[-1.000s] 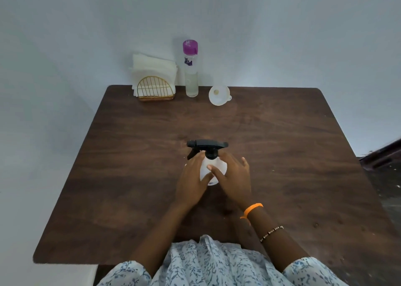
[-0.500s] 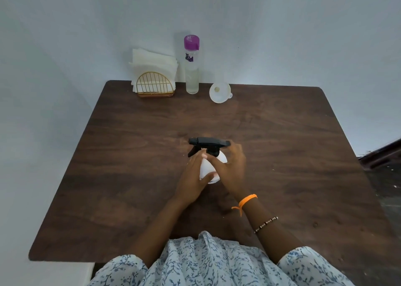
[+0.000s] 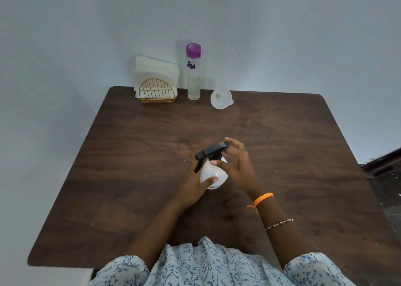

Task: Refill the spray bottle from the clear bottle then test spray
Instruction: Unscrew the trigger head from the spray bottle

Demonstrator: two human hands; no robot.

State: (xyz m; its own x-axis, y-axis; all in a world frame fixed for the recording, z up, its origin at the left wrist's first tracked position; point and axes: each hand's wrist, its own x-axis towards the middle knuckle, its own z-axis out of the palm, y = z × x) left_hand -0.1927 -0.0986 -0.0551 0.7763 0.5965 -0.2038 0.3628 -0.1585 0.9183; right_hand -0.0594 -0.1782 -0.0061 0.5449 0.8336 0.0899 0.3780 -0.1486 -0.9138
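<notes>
Moved: compared with half a second ago, the black trigger head (image 3: 211, 151) has swung; it lay level across the bottle then, and now slants, nozzle end toward the desk's near left, back end toward the far right.
Right hand: right hand (image 3: 237, 166) has shifted to the back of the head, fingers curled at its far end, thumb against the collar.
Left hand: left hand (image 3: 193, 185) wraps the white body, thumb across its front.
Spray bottle: spray bottle (image 3: 213, 175) stands upright near the middle of the desk (image 3: 130, 166); long axis vertical.
Hidden: lower body and base are covered by the hands; whether the head is loosened from the neck cannot be told.
Clear bottle: clear bottle (image 3: 193, 72), purple cap on, upright at the far edge.
Funnel: white funnel (image 3: 221, 99) just right of it, mouth tilted toward the camera.
Napkins: napkin holder (image 3: 156, 90) at the far edge, left of the clear bottle.
</notes>
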